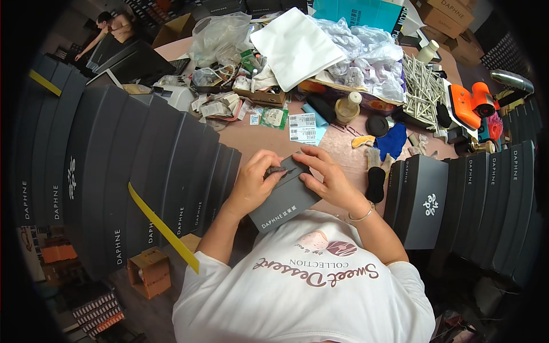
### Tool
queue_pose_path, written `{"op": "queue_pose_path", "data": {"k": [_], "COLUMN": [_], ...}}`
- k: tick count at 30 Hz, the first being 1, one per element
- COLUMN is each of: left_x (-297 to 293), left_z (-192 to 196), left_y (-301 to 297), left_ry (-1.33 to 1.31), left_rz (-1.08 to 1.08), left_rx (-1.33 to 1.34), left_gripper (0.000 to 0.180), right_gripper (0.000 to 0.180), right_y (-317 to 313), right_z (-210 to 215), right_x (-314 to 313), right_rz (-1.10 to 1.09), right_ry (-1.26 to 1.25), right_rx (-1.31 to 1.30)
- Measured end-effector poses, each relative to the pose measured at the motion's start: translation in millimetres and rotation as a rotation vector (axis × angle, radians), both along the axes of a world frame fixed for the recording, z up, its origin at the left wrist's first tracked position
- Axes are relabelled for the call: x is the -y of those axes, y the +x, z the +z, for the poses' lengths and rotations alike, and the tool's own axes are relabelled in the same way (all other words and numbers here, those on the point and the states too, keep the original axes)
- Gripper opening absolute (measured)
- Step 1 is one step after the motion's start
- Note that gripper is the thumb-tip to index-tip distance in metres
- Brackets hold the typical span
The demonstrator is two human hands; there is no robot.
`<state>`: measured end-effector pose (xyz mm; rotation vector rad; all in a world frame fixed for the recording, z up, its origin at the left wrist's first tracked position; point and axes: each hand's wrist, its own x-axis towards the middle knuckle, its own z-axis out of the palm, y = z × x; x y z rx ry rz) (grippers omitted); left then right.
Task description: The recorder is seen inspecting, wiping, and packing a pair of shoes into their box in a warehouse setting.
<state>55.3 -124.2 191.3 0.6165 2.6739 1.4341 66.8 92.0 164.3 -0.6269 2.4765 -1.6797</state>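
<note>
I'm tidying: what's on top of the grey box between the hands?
Over the box: the left hand, gripping a dark object, and the right hand. What's beneath them is covered.

The small dark thing [277,170] in the left hand [254,178] is mostly covered by the fingers, so its kind cannot be told. The right hand [330,178] hides part of the right side of the dark grey box [283,208], and the white sheet [297,48] conceals whatever lies beneath it on the bench [246,136]. The turquoise box [360,12] is cut off by the top edge. At upper left, the other person [119,27] is small and partly hidden behind a dark screen [131,62]; what that person handles is unclear.
</note>
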Motion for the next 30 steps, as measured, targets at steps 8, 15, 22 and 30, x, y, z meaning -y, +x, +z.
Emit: {"op": "queue_pose_path", "data": {"k": [8, 15, 22, 30], "left_x": [4.8, 7.3, 27.4, 27.6], "left_z": [-0.4, -0.7, -10.5, 0.5], "left_y": [-0.4, 10.4, 12.1, 19.4], "left_ry": [0.094, 0.137, 0.479, 0.402], "left_rz": [0.023, 0.139, 0.197, 0.155], "left_rx": [0.080, 0.239, 0.359, 0.311], "left_gripper": [0.015, 0.010, 0.009, 0.011], "right_gripper": [0.039, 0.039, 0.040, 0.055], "right_y": [-5.3, -7.6, -6.1, 14.5], "right_z": [9.4, 4.7, 3.2, 30.7], "right_x": [11.7, 12.5, 11.2, 12.0], "right_rz": [0.042, 0.028, 0.030, -0.048], "right_ry": [0.166, 0.079, 0.074, 0.025], "right_rx": [-0.151, -0.065, -0.034, -0.263]}}
